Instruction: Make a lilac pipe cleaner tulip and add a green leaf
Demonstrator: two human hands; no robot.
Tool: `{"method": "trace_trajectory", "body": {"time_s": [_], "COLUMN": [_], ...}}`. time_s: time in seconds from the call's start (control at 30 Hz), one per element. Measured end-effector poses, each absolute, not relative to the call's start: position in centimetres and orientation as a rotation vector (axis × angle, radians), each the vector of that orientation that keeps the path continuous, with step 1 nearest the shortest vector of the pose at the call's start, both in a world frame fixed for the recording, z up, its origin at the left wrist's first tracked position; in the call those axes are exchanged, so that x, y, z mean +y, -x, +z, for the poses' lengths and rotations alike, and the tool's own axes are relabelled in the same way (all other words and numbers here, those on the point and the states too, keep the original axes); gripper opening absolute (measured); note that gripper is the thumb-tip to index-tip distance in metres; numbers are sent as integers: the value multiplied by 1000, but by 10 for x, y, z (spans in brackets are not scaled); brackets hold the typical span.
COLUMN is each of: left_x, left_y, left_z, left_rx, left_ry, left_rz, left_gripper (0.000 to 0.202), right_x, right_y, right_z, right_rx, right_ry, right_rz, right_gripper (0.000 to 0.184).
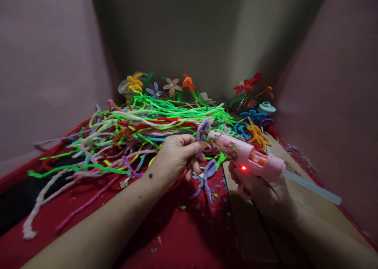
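Note:
My right hand is wrapped round the handle of a pink hot glue gun. Its red light glows, and a pale glue stick juts from the back. Between thumb and fingers, my left hand pinches a purple pipe-cleaner petal, held upright. The gun's nozzle points at this petal, at or very near it; whether they touch I cannot tell. Just below my left fingers, more purple pipe-cleaner petals lie on the red cloth.
A heap of coloured pipe cleaners spreads behind and left of my hands. Finished pipe-cleaner flowers stand along the back wall. Blue and orange pieces lie at right, beside a cardboard sheet. Fuzzy scraps dot the red cloth.

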State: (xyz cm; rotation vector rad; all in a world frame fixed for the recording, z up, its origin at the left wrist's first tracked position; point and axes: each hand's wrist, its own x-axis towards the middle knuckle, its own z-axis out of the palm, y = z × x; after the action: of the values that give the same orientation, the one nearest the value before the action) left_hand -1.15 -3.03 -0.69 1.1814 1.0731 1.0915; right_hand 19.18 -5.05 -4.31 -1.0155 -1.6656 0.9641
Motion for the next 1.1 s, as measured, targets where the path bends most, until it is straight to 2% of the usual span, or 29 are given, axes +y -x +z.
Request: {"method": "trace_trajectory", "body": {"time_s": [0.13, 0.3, 0.43, 0.53, 0.67, 0.93, 1.1], "left_x": [-30, -28, -29, -31, -30, -28, -28], "left_y": [11, 12, 12, 12, 12, 13, 14], "left_z": [-7, -8, -8, -8, -8, -8, -9], "left_rx": [1060, 1045, 1046, 1044, 1049, 1018, 994], "left_ry": [-1170, -1150, -1155, -1164, -1159, -1148, -1137], "left_rz": [1101, 1105, 1102, 1092, 1093, 1105, 1100], "left_gripper": [20, 20, 21, 21, 20, 19, 20], "right_x": [-51, -52, -51, -49, -49, -54, -52], "right_y": [-193, -190, -190, -193, -194, -184, -189], "right_z": [-42, -40, -44, -50, -49, -31, -39], "right_rx": [-1712, -1733, -1644, -1592, -1621, -1672, -1677], "right_ry": [1021, 1013, 1029, 1040, 1048, 1014, 1013], "right_rz": [960, 936, 913, 902, 916, 867, 944], "right_gripper": [4, 11, 5, 19, 6, 15, 2]}}
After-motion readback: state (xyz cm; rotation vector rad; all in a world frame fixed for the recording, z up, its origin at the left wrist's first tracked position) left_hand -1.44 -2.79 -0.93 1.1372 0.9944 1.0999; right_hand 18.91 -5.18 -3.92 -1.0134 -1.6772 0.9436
